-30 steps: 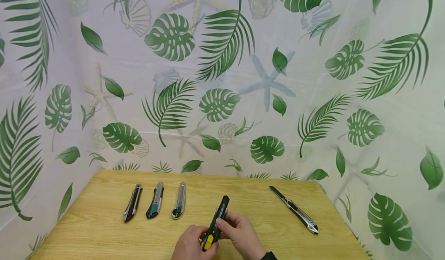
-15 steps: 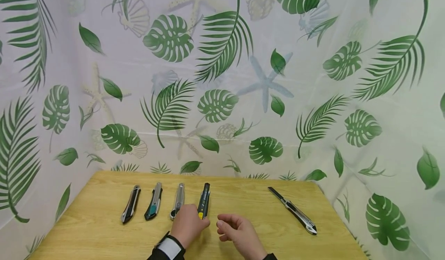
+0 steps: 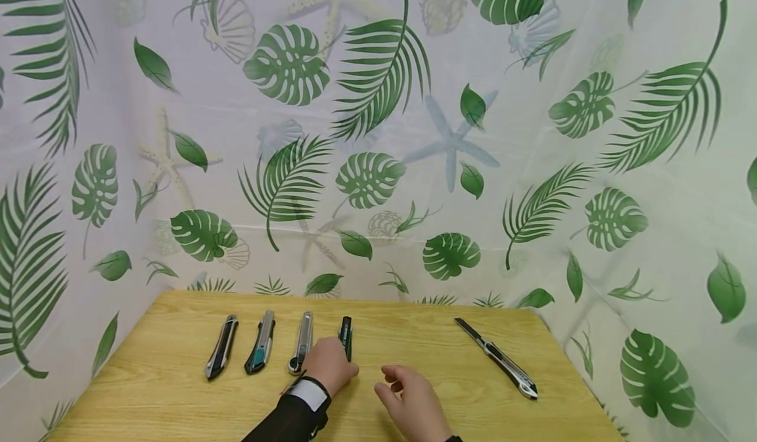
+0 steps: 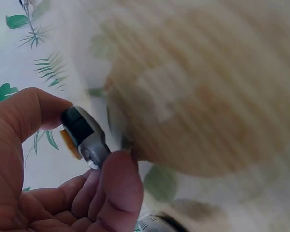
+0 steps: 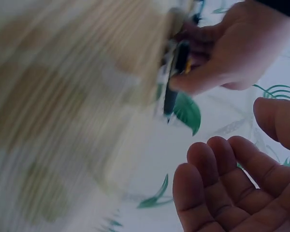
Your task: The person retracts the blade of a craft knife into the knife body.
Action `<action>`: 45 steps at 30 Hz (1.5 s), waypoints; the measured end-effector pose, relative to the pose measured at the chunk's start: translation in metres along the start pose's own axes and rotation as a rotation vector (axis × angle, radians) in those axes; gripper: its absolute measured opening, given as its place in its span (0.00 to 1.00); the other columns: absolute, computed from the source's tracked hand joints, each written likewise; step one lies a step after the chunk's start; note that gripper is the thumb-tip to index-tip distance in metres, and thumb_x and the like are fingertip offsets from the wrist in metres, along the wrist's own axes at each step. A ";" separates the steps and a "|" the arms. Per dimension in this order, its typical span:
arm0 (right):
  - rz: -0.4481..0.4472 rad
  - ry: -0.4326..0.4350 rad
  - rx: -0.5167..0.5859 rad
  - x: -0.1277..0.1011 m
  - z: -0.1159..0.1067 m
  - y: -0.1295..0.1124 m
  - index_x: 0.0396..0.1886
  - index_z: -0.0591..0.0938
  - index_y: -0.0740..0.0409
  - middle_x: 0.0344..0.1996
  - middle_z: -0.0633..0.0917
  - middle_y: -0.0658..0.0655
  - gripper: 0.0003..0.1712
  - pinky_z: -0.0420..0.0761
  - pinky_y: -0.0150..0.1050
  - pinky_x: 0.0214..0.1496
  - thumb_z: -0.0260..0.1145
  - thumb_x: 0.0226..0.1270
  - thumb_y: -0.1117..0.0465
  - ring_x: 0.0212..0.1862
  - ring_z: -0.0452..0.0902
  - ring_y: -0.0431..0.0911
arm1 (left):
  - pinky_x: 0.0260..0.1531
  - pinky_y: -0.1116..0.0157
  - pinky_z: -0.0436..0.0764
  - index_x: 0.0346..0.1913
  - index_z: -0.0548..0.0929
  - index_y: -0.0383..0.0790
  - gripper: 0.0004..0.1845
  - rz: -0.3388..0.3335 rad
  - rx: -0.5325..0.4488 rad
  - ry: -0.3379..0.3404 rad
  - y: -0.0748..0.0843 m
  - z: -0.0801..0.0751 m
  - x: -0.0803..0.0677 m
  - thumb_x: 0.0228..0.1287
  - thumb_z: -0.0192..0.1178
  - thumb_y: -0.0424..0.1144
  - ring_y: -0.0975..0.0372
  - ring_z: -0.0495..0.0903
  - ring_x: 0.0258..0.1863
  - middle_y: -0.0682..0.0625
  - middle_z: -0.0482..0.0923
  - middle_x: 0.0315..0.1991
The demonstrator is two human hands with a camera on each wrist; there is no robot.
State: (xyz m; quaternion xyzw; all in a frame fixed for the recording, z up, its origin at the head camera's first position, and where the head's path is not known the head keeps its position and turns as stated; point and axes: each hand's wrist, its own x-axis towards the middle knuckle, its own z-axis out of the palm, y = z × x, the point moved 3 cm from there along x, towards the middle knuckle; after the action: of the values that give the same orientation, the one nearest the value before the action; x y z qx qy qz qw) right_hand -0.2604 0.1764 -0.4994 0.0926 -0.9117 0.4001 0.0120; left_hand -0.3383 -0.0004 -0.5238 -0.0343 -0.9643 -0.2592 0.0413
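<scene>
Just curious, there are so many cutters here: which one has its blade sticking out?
The utility knife lying alone at the right of the table, angled, dark blade extended. The four in the row look retracted.

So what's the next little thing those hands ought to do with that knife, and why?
Probably the left hand should let go of the black-and-yellow knife. Its fingers grip the near end while the knife lies on the table, lined up beside three others. The right hand hangs empty, with the extended-blade knife lying apart to its right.

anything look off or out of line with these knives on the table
Yes: the silver utility knife at the right lies diagonally, apart from the others, its dark blade extended. The other knives sit parallel in a row at the left, where the left hand holds the black one.
</scene>
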 end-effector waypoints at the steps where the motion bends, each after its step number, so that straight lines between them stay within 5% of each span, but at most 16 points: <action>1: -0.016 0.017 -0.065 0.000 -0.001 0.001 0.58 0.83 0.62 0.45 0.85 0.55 0.24 0.82 0.46 0.41 0.69 0.71 0.50 0.42 0.81 0.49 | 0.16 0.60 0.71 0.15 0.76 0.43 0.17 -0.007 0.006 -0.009 0.000 0.000 0.001 0.50 0.73 0.43 0.58 0.71 0.14 0.50 0.72 0.15; 4: -0.032 0.054 -0.196 -0.002 -0.006 0.002 0.57 0.84 0.60 0.47 0.85 0.56 0.22 0.82 0.46 0.41 0.70 0.70 0.52 0.43 0.83 0.51 | 0.15 0.59 0.72 0.16 0.76 0.42 0.17 -0.027 0.019 -0.029 0.000 0.000 0.001 0.51 0.74 0.42 0.58 0.72 0.13 0.50 0.72 0.15; 11: -0.012 0.093 -0.284 0.004 -0.030 0.020 0.57 0.84 0.58 0.48 0.85 0.57 0.21 0.82 0.47 0.42 0.69 0.71 0.52 0.46 0.83 0.52 | 0.13 0.61 0.70 0.16 0.76 0.42 0.21 -0.009 0.054 0.017 -0.001 -0.006 -0.008 0.57 0.74 0.47 0.59 0.72 0.13 0.50 0.72 0.15; 17: 0.066 0.191 -0.408 0.025 -0.078 0.059 0.58 0.84 0.62 0.47 0.86 0.60 0.23 0.81 0.52 0.45 0.69 0.71 0.52 0.47 0.83 0.56 | 0.23 0.58 0.79 0.35 0.85 0.34 0.23 0.084 0.029 0.056 -0.005 -0.018 -0.027 0.61 0.71 0.55 0.58 0.77 0.23 0.46 0.78 0.28; 22: 0.164 0.266 -0.529 0.041 -0.116 0.110 0.59 0.81 0.70 0.46 0.85 0.71 0.27 0.80 0.59 0.42 0.68 0.69 0.53 0.42 0.82 0.66 | 0.28 0.59 0.80 0.45 0.88 0.36 0.22 0.159 -0.163 -0.074 -0.010 -0.029 -0.049 0.66 0.67 0.55 0.62 0.79 0.28 0.51 0.82 0.33; 29: 0.344 0.162 -0.613 0.048 -0.133 0.152 0.59 0.78 0.75 0.43 0.83 0.76 0.32 0.78 0.64 0.46 0.64 0.71 0.49 0.42 0.79 0.72 | 0.23 0.62 0.74 0.48 0.87 0.36 0.20 0.220 -0.454 -0.324 -0.004 -0.032 -0.088 0.69 0.66 0.52 0.63 0.74 0.21 0.57 0.79 0.28; 36: 0.412 0.193 -0.611 0.056 -0.137 0.172 0.57 0.80 0.72 0.44 0.80 0.74 0.27 0.74 0.64 0.48 0.66 0.71 0.52 0.48 0.74 0.71 | 0.24 0.66 0.74 0.47 0.87 0.33 0.16 0.233 -0.596 -0.481 -0.003 -0.016 -0.110 0.70 0.66 0.45 0.65 0.75 0.22 0.57 0.79 0.28; 45: 0.407 0.115 -0.653 0.058 -0.129 0.169 0.32 0.85 0.64 0.27 0.83 0.63 0.16 0.80 0.58 0.35 0.70 0.68 0.54 0.35 0.79 0.63 | 0.25 0.65 0.75 0.44 0.89 0.49 0.17 0.198 -0.647 -0.545 -0.048 0.053 -0.083 0.65 0.68 0.58 0.63 0.77 0.23 0.57 0.81 0.30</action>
State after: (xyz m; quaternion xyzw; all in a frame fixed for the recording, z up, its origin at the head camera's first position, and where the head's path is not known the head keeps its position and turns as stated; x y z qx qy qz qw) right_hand -0.3540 0.3734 -0.5294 -0.1215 -0.9886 0.0876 0.0125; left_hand -0.2636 -0.0191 -0.6014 -0.2049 -0.8011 -0.5245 -0.2028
